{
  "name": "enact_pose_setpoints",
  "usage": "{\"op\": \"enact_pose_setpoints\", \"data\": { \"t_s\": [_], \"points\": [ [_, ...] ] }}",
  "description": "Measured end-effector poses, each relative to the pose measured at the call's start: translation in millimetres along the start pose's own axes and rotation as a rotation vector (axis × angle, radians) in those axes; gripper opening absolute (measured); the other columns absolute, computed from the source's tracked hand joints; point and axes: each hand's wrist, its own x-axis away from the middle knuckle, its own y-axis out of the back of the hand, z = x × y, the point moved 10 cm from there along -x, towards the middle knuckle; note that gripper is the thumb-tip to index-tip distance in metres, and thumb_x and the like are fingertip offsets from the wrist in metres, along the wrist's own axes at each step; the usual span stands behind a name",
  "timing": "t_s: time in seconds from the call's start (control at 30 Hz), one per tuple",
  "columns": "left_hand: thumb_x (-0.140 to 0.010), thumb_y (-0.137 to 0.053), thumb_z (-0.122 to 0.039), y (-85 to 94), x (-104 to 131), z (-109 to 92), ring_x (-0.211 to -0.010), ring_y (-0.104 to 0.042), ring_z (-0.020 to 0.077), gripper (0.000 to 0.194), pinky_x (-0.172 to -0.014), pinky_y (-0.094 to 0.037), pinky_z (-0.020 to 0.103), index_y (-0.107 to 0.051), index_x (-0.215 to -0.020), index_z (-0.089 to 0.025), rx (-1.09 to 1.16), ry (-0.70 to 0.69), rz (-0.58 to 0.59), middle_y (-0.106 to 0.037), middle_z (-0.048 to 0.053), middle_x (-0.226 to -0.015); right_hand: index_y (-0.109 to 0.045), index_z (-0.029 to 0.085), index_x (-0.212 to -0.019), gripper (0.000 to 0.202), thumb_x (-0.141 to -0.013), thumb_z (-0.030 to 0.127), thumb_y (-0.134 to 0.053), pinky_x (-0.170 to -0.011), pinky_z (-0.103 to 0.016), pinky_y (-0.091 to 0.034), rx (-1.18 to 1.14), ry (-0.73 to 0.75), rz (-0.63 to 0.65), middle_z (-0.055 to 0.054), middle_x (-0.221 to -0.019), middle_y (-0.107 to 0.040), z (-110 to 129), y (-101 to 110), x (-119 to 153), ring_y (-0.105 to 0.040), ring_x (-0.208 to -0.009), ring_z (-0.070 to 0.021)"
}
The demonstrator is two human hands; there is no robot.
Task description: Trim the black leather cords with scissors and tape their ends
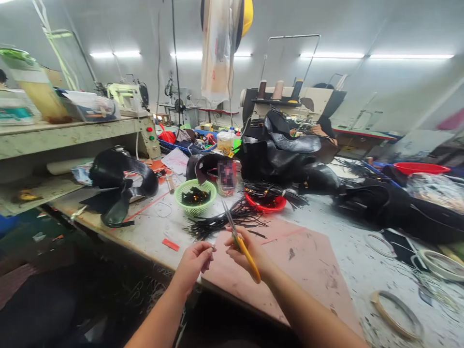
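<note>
My right hand (248,251) is closed round yellow-handled scissors (244,251), whose metal blades point up and away. To its left, my left hand (197,263) is pinched at the fingertips; something small and hard to make out shows there. Both hands are over the near edge of a pinkish board (290,261). Just beyond them lies a pile of thin black strips (217,220). A green basket (195,208) with small dark pieces stands behind the strips on the left, and a red basket (266,208) on the right is partly covered by more strips.
Black leather pieces lie at the left (123,181) and in a heap (286,150) before a sewing machine. A red piece (170,244) is left of my hands. Tape rolls (397,314) and loose threads lie at the right. A plastic bag (217,58) hangs overhead.
</note>
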Motion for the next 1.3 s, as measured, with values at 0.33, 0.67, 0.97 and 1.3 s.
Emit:
{"op": "enact_pose_setpoints", "data": {
  "t_s": [0.33, 0.67, 0.97, 1.3],
  "points": [
    [-0.058, -0.058, -0.04, -71.8, 4.0, 23.9, -0.037, -0.035, 0.0076, 0.025, -0.038, -0.027, 0.021, -0.059, -0.07, -0.018, -0.449, 0.066, 0.304, -0.049, -0.006, -0.05, -0.052, 0.021, -0.102, 0.037, -0.066, 0.015, -0.045, -0.053, -0.022, -0.039, 0.572, 0.126, -0.256, 0.002, -0.067, -0.054, 30.8, 94.3, 33.8, -0.045, -0.054, -0.0102],
    [-0.059, -0.051, -0.04, -63.0, -44.3, 5.8, -0.058, -0.054, 0.0184, 0.022, -0.057, -0.039, 0.025, -0.062, -0.063, -0.022, -0.863, -0.121, 0.255, -0.061, -0.001, -0.057, -0.048, 0.019, -0.109, 0.05, -0.059, 0.014, -0.049, -0.054, -0.022, -0.037, 0.814, -0.269, -0.506, 0.007, -0.053, -0.046, -45.9, 308.6, 29.9, -0.046, -0.051, -0.0122],
    [-0.065, -0.046, -0.034, -79.6, -58.3, 30.7, -0.054, -0.053, 0.018, 0.018, -0.053, -0.036, 0.024, -0.059, -0.061, -0.022, -0.979, -0.113, 0.242, -0.059, -0.001, -0.051, -0.048, 0.023, -0.111, 0.053, -0.059, 0.011, -0.05, -0.055, -0.022, -0.038, 0.927, -0.375, -0.466, 0.003, -0.061, -0.052, -80.9, 323.0, 15.8, -0.048, -0.055, -0.0132],
    [-0.064, -0.047, -0.027, -75.4, -56.3, 30.3, -0.055, -0.054, 0.0176, 0.012, -0.054, -0.035, 0.024, -0.055, -0.058, -0.023, -0.968, -0.082, 0.209, -0.06, -0.002, -0.054, -0.05, 0.022, -0.109, 0.048, -0.062, 0.015, -0.051, -0.056, -0.024, -0.039, 1.019, -0.455, -0.477, -0.001, -0.066, -0.059, -77.5, 320.0, 23.6, -0.053, -0.058, -0.0164]
  ]
}}
